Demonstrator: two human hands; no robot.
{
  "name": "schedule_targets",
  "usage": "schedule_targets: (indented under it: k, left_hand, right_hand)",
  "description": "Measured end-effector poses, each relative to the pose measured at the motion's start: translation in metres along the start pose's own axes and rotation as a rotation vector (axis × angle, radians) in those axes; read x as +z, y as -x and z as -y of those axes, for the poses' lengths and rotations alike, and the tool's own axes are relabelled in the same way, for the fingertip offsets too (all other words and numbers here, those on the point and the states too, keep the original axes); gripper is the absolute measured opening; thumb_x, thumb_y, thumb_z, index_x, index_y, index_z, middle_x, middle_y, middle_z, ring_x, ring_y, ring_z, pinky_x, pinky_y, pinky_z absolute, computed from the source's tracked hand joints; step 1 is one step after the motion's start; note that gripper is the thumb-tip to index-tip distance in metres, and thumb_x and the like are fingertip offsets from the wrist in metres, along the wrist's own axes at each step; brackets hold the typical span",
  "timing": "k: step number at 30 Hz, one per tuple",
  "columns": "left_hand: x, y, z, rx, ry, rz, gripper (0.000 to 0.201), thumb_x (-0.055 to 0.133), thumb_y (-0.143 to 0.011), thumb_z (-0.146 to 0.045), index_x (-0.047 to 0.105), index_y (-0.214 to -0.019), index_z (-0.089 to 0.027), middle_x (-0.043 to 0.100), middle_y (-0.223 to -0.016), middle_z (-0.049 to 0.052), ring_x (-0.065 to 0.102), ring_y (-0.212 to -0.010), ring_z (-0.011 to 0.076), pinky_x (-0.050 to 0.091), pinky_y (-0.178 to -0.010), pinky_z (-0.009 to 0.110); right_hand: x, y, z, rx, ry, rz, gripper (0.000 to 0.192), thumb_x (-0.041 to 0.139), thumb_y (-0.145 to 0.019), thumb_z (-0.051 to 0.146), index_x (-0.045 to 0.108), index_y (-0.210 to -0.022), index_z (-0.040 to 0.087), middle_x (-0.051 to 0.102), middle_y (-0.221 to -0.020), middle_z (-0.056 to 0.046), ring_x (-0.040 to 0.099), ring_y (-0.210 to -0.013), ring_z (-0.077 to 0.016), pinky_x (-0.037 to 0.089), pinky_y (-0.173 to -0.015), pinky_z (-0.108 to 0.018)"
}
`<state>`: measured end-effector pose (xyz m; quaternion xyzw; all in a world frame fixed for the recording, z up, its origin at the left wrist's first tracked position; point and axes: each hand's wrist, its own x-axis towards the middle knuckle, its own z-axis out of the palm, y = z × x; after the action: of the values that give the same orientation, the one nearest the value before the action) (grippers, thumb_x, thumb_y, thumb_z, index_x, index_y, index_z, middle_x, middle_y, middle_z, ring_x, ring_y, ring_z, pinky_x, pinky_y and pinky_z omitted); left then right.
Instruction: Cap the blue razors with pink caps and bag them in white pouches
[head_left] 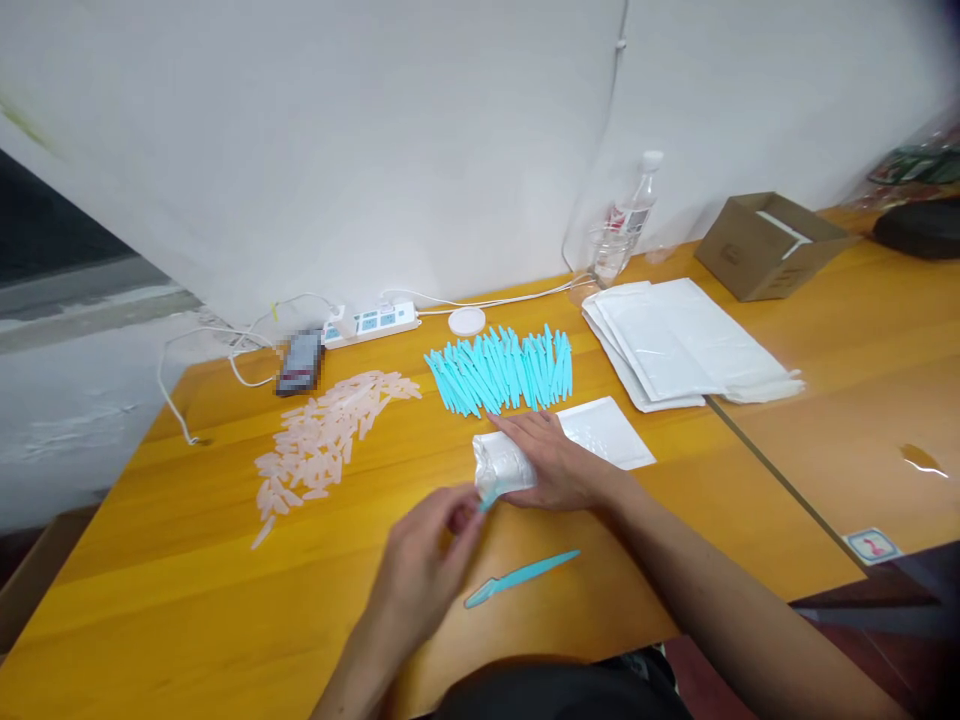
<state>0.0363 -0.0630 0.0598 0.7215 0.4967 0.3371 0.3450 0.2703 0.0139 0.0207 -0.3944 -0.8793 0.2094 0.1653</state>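
Observation:
My right hand (551,460) is wrapped over a white padded mailer (611,432) and holds its bulging mouth end toward the left. At that mouth my left hand (427,545) pinches a turquoise eyebrow razor (489,496); most of it is hidden by the fingers and the mailer. Another turquoise eyebrow razor (529,573) lies on the table below my hands. Just beyond the mailer, many turquoise razors (499,370) lie side by side in a row. To the left spreads a heap of small translucent pinkish covers (322,435).
A stack of white mailers (660,340) lies at the back right, near an open cardboard box (772,250). Along the wall are a plastic bottle (634,215), a round white lid (466,321), a power strip (371,324) with cables, and a phone (301,362).

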Motion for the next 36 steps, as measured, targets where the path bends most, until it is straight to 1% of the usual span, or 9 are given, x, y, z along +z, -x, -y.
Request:
schedule_targets:
  k: [3, 7, 12, 17, 19, 23, 29, 33, 36]
  left_hand:
    - [-0.025, -0.008, 0.011, -0.201, 0.318, -0.388, 0.060, 0.074, -0.087, -0.033, 0.046, -0.141, -0.030, 0.067, -0.092, -0.001, 0.072, -0.074, 0.0150, 0.061, -0.074, 0.031]
    - [-0.022, -0.021, 0.031, -0.368, 0.527, -0.528, 0.063, 0.077, -0.082, -0.045, 0.050, -0.134, -0.022, 0.069, -0.086, -0.001, 0.075, -0.076, 0.0171, 0.063, -0.077, 0.034]
    - [0.023, -0.027, 0.043, -0.470, 0.529, -0.393, 0.041, 0.060, -0.093, -0.053, 0.065, -0.106, -0.015, 0.072, -0.091, 0.007, 0.073, -0.080, 0.0187, 0.060, -0.078, 0.036]
    - [0.051, -0.035, 0.028, -0.116, -0.190, 0.000, 0.033, 0.053, -0.097, -0.030, 0.067, -0.069, -0.017, 0.065, -0.086, 0.007, 0.062, -0.087, 0.0212, 0.050, -0.080, 0.035]
    - [0.046, -0.034, 0.021, -0.028, -0.381, 0.052, 0.031, 0.052, -0.097, -0.025, 0.068, -0.071, -0.019, 0.063, -0.084, 0.006, 0.061, -0.086, 0.0213, 0.048, -0.078, 0.034]
    - [0.035, -0.008, 0.007, -0.019, -0.442, -0.047, 0.024, 0.054, -0.099, -0.033, 0.072, -0.110, -0.022, 0.064, -0.082, 0.005, 0.064, -0.077, 0.0185, 0.050, -0.071, 0.029]
    - [0.055, 0.026, -0.008, 0.212, -0.437, 0.296, 0.017, 0.060, -0.091, -0.018, 0.073, -0.100, -0.023, 0.071, -0.099, 0.006, 0.068, -0.085, 0.0200, 0.056, -0.071, 0.029]
    - [0.030, 0.019, -0.010, 0.134, -0.192, 0.247, 0.017, 0.054, -0.096, -0.017, 0.070, -0.099, -0.023, 0.070, -0.090, 0.004, 0.068, -0.082, 0.0177, 0.056, -0.074, 0.029]
    - [-0.007, 0.011, -0.001, -0.099, 0.082, -0.068, 0.029, 0.060, -0.096, -0.027, 0.060, -0.125, -0.027, 0.068, -0.094, 0.002, 0.069, -0.079, 0.0151, 0.058, -0.074, 0.028]
  right_hand:
    - [0.000, 0.000, 0.000, 0.010, 0.013, 0.005, 0.105, 0.074, -0.079, 0.051, 0.018, -0.162, 0.018, 0.051, -0.145, -0.021, 0.044, -0.131, -0.0383, 0.023, -0.112, -0.060]
    - [0.000, -0.001, 0.001, 0.022, 0.015, 0.004, 0.104, 0.073, -0.080, 0.051, 0.017, -0.162, 0.019, 0.051, -0.144, -0.021, 0.045, -0.129, -0.0391, 0.027, -0.109, -0.059]
    - [0.003, -0.002, 0.003, 0.005, -0.013, -0.025, 0.104, 0.072, -0.081, 0.050, 0.016, -0.162, 0.019, 0.053, -0.142, -0.020, 0.047, -0.127, -0.0380, 0.031, -0.106, -0.055]
    - [0.005, -0.001, 0.003, -0.039, -0.015, -0.037, 0.097, 0.068, -0.085, 0.042, 0.014, -0.162, 0.018, 0.056, -0.138, -0.019, 0.049, -0.121, -0.0360, 0.034, -0.101, -0.052]
    - [0.005, -0.001, 0.002, -0.034, -0.012, -0.036, 0.096, 0.068, -0.085, 0.040, 0.014, -0.162, 0.018, 0.056, -0.138, -0.018, 0.049, -0.121, -0.0357, 0.034, -0.101, -0.051]
    - [0.005, -0.002, 0.000, -0.040, -0.015, -0.034, 0.106, 0.071, -0.082, 0.053, 0.012, -0.163, 0.018, 0.054, -0.140, -0.020, 0.047, -0.126, -0.0375, 0.030, -0.105, -0.055]
    - [0.010, -0.002, -0.004, -0.059, 0.019, -0.018, 0.118, 0.080, -0.071, 0.056, 0.016, -0.162, 0.018, 0.050, -0.146, -0.021, 0.043, -0.130, -0.0402, 0.023, -0.109, -0.060]
    - [0.009, -0.001, -0.004, -0.048, -0.010, -0.011, 0.116, 0.078, -0.074, 0.055, 0.012, -0.163, 0.019, 0.051, -0.145, -0.020, 0.044, -0.129, -0.0388, 0.026, -0.108, -0.058]
    - [0.007, -0.001, -0.002, -0.030, -0.027, -0.017, 0.114, 0.078, -0.076, 0.052, 0.011, -0.163, 0.020, 0.052, -0.144, -0.020, 0.045, -0.128, -0.0383, 0.027, -0.107, -0.056]
